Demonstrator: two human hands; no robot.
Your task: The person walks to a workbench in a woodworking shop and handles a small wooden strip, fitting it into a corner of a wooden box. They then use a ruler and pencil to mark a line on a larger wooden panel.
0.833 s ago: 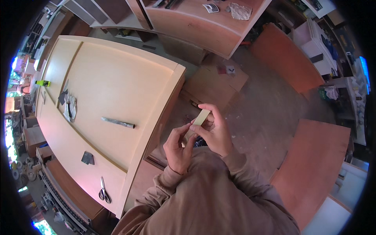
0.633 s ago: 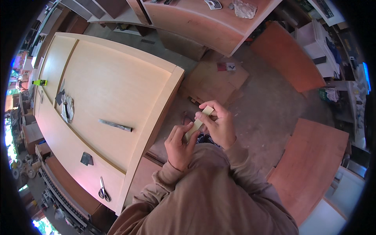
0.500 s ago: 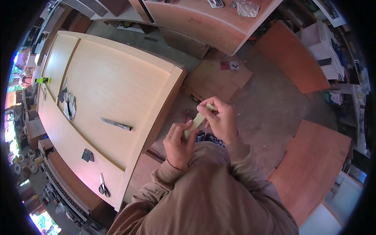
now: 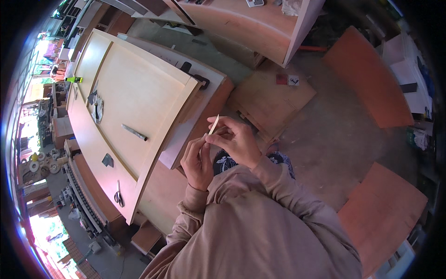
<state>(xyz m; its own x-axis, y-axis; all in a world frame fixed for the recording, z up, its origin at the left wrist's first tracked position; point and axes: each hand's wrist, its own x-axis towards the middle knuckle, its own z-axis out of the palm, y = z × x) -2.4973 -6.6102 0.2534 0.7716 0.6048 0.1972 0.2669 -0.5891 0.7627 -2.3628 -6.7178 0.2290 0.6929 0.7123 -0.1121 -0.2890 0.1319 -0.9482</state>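
A thin, pale yellow strip [image 4: 214,125] stands nearly edge-on between my hands, in front of my body. My right hand [image 4: 240,143] pinches it between thumb and fingers. Closed at the strip's lower end, my left hand [image 4: 197,163] has its fingertips close against those of the right; the strip's lower part is hidden there. To the left lies a large pale wooden panel [image 4: 134,79] with raised borders. On it rest scissors [image 4: 118,197], a dark square piece [image 4: 108,160], a grey rod-like piece [image 4: 134,132] and a crumpled wrapper with dark scraps [image 4: 97,109].
A green bottle [image 4: 74,80] stands at the panel's far left. Under the panel's right edge is a white-topped board [image 4: 179,139]. Flat cardboard [image 4: 274,102] lies on the floor ahead. Reddish-brown boards [image 4: 383,218] lie to the right, and a wooden cabinet [image 4: 251,32] stands at the back.
My hands have drawn closer together, and the strip has turned from showing its flat face to nearly edge-on. The view has shifted, showing the white-topped board beneath the panel.
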